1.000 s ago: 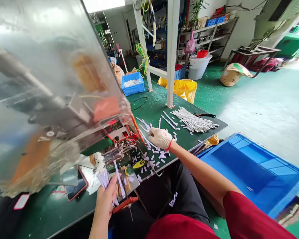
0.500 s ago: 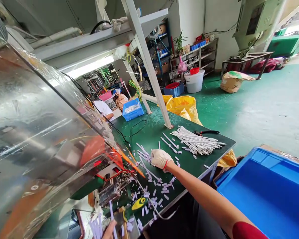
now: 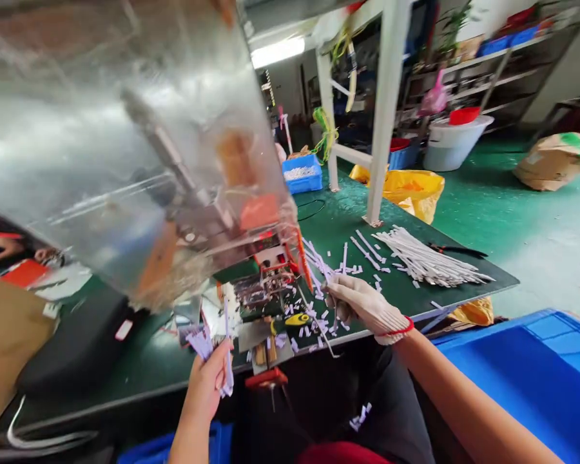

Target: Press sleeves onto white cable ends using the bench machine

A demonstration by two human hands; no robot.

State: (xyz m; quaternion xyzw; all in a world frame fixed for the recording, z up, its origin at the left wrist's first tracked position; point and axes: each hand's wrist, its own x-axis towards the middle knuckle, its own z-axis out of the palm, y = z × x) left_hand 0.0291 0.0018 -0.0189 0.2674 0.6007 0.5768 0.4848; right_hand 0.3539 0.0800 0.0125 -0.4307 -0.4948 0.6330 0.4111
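My bare left hand [image 3: 211,370] is closed around a bunch of thin pale-lilac plastic strips [image 3: 202,343], one of them standing upright by the thumb. My right hand [image 3: 365,303], in a white knitted glove with a red cuff edge, is over the green table with thumb and fingers pinched together. Its fingertips meet the ends of some loose lilac strips [image 3: 314,258]; whether one is gripped cannot be made out. Short cut pieces [image 3: 309,332] lie scattered below it. A small machine with orange-red parts [image 3: 275,258] stands between the hands, partly behind a clear plastic-wrapped panel [image 3: 125,142].
Farther right on the green table [image 3: 343,212] lie a heap of white strips [image 3: 430,258] and dark-handled pliers [image 3: 459,250]. A yellow oval item [image 3: 297,319] lies near the front edge. A large blue bin [image 3: 522,386] stands at right. A white post [image 3: 386,109] rises from the table.
My view has swung left, bringing my left hand and its strips fully into sight. My right hand stays by the loose strips, its fingers now pinched and turned more toward the machine.
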